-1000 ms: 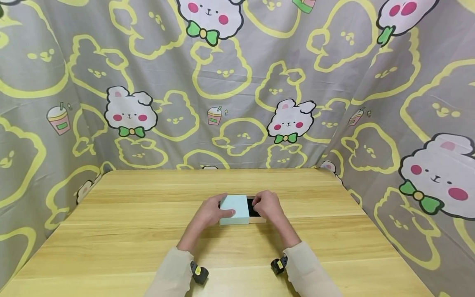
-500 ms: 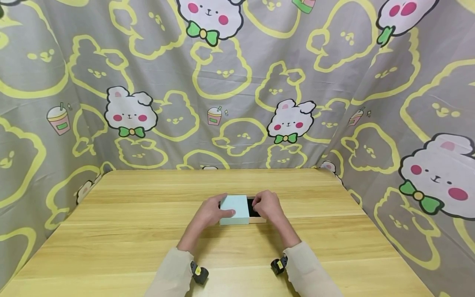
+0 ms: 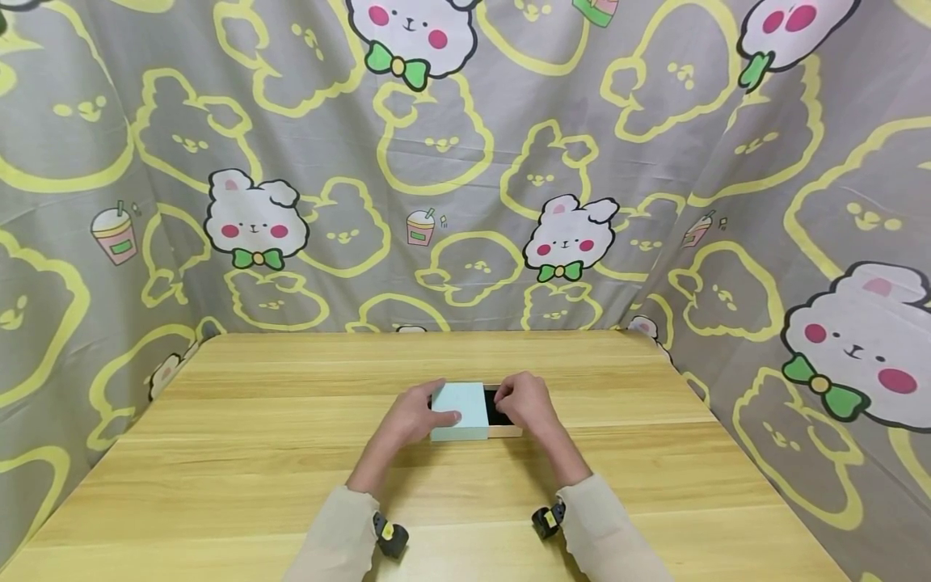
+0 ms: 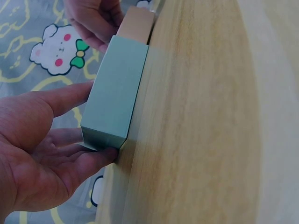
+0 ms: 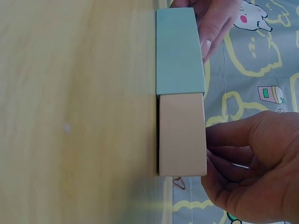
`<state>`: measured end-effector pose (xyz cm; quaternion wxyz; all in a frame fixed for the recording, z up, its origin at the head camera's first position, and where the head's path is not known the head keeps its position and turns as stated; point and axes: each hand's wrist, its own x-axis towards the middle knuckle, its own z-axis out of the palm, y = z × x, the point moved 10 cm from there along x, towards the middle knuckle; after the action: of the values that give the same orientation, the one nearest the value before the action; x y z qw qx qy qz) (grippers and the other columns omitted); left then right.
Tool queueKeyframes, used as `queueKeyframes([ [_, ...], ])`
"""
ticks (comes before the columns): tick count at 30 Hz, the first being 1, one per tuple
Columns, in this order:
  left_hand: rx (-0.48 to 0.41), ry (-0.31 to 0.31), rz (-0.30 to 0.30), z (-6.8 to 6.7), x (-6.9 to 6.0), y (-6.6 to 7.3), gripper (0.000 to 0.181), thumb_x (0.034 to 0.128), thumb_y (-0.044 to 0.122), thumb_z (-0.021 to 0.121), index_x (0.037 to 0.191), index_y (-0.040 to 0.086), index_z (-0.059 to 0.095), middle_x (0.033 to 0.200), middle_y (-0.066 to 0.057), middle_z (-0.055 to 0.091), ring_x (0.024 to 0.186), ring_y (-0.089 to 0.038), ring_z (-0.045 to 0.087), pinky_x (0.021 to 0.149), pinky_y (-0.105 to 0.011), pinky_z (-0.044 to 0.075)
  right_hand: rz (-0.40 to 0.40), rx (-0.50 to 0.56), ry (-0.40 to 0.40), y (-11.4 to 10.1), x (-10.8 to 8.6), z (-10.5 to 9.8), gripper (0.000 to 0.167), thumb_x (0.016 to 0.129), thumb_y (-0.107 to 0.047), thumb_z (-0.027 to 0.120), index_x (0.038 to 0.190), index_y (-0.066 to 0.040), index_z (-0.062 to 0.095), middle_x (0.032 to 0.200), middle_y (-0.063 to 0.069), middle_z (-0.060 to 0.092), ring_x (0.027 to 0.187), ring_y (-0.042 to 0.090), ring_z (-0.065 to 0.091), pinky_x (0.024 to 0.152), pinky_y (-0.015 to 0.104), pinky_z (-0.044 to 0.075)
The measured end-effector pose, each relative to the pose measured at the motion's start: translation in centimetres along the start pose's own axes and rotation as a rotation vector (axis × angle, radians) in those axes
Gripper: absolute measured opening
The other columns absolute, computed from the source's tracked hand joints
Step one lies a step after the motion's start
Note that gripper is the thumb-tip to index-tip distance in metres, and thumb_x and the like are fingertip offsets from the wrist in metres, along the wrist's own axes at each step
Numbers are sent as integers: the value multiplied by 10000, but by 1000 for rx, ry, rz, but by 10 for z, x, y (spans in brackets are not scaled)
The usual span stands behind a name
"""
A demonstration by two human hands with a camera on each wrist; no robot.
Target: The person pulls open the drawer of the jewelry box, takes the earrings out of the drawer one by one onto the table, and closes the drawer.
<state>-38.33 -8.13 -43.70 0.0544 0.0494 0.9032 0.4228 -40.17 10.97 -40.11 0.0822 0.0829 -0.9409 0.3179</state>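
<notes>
A drawer-style gift box lies on the table, its mint-green sleeve to the left and its peach drawer partly out on the right. The drawer's inside is black. My left hand holds the sleeve at its left end, thumb on top and fingers at the end and far side. Above the drawer, my right hand has bent fingers and thumb dipping over the near wall. Those fingertips are hidden in the right wrist view, so what they pinch or touch cannot be seen. A small ribbon loop sticks out at the drawer's end.
The wooden table extends around the box on all sides. A grey curtain with cartoon bunnies hangs behind the table and along both sides. Small black cameras are strapped at both wrists, next to the beige sleeves.
</notes>
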Motion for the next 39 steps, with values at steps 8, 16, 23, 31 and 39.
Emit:
queueKeyframes([
  [8,4,3,2,-1,0,1,749,888,335,798,1521,97,475,1545,-195,473,1408,-383,456,1109,-549,420,-3,35,-1,-2,-1,-5,89,769,17,750,735,-64,769,726,3,732,721,170,643,677,320,540],
  [16,2,5,17,-1,1,1,744,883,322,804,1511,82,484,1532,-207,485,1388,-387,475,1093,-546,436,11,56,10,0,-2,-14,92,781,17,758,736,-63,757,729,6,719,725,165,627,672,318,528],
  [23,15,1,30,-1,1,2,749,881,324,805,1511,78,482,1525,-209,492,1376,-389,486,1077,-546,449,33,48,16,8,-1,-19,109,775,22,772,723,-71,750,713,-4,718,731,156,628,719,328,531],
  [31,8,-1,13,0,0,1,748,890,328,796,1519,87,473,1536,-203,481,1369,-364,492,1094,-533,439,58,45,37,20,2,-31,39,784,-14,760,773,-47,777,721,17,731,691,165,617,673,311,505],
  [39,13,3,14,0,0,2,745,885,328,801,1514,91,481,1530,-207,486,1337,-353,514,1081,-538,448,64,35,49,30,4,-38,43,786,-31,754,803,-47,791,747,15,745,742,192,651,741,363,532],
])
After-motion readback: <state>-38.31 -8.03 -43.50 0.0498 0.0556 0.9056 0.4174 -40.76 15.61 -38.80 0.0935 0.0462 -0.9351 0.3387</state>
